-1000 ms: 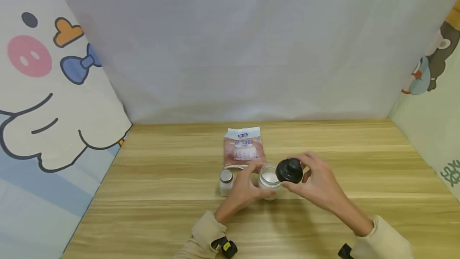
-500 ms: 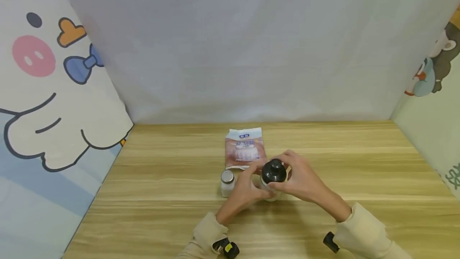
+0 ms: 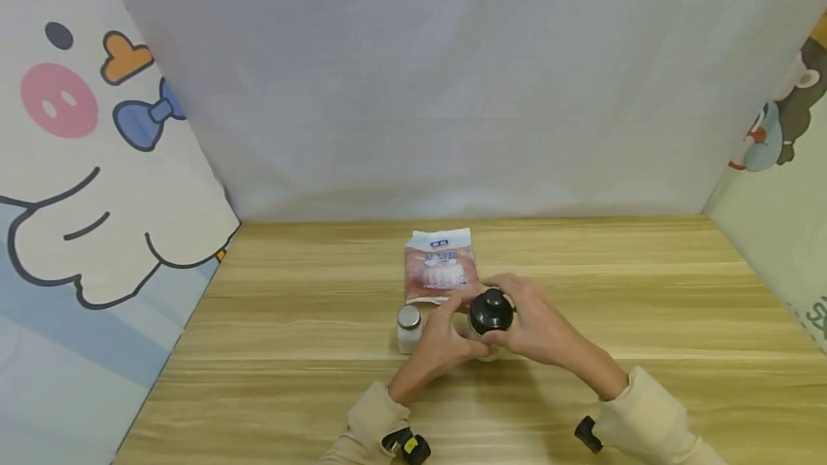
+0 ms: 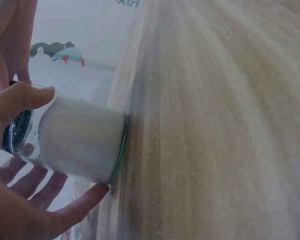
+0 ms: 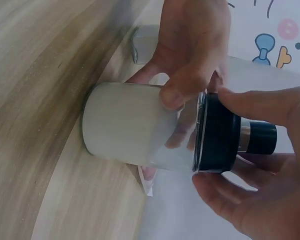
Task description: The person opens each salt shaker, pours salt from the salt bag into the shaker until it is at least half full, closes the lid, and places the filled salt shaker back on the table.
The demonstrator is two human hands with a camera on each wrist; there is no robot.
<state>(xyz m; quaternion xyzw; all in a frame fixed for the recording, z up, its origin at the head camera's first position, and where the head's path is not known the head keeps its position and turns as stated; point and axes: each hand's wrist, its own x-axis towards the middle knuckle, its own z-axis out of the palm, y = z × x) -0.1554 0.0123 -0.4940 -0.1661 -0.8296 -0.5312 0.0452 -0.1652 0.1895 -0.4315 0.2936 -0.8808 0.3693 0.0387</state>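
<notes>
A clear glass jar, partly filled with white powder, stands upright on the wooden table. My left hand grips it from the left, thumb and fingers around its side. On its mouth sits a black lid with a round knob, and my right hand holds that lid by its rim between thumb and fingers. In the left wrist view the jar's base meets the table. Left of my left hand is a small glass shaker with a silver cap, its body pale.
Behind the hands lies a pink and white printed packet, flat on the wooden table. A pale cloth wall rises at the table's back edge. Cartoon-printed panels stand to the left and right.
My right hand has brought the black lid left and down from beside the jar onto its mouth. My left hand has stayed around the jar.
</notes>
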